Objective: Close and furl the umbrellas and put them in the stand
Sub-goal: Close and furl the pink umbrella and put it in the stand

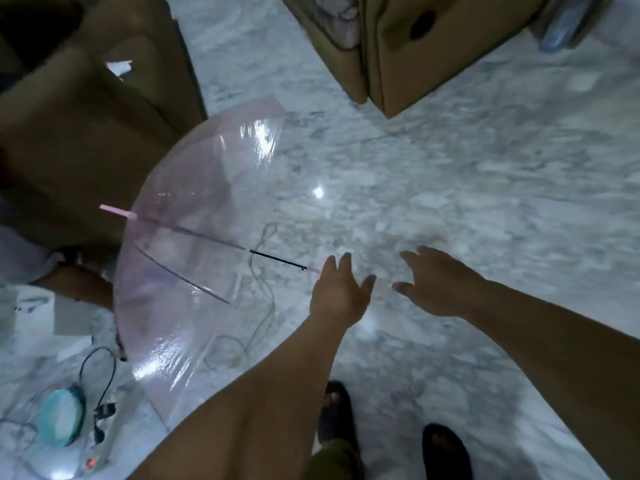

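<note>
The fingers of the left hand (341, 292) are spread and straight, and nothing is held in them; their tips are seen just beside the near end of the umbrella's shaft (277, 260), though it cannot be told whether that end is touched, since the handle is hidden behind the hand. The fingers of the right hand (433, 284) are likewise stretched out and relaxed, with nothing gripped, and the hand is held in the air near the left one, apart from the umbrella. Both bare forearms are seen reaching in from the lower edge. The umbrella (194, 244) is found open and lying on its side on the floor (485, 202), left of the hands; its canopy is clear with a pink tint, and its pink tip (116, 211) is pointed away to the left. A thin pale cord (263, 271) is seen through the canopy on the marble. Brown cardboard boxes (415, 57) are stood at the top, and a larger brown mass is seen at the upper left, blurred. A power strip (100, 455) with a red light and black cables is laid at the lower left, beside a pale blue object (60, 419) too blurred to be named. Two dark shoes (445, 452) are seen at the bottom edge.
</note>
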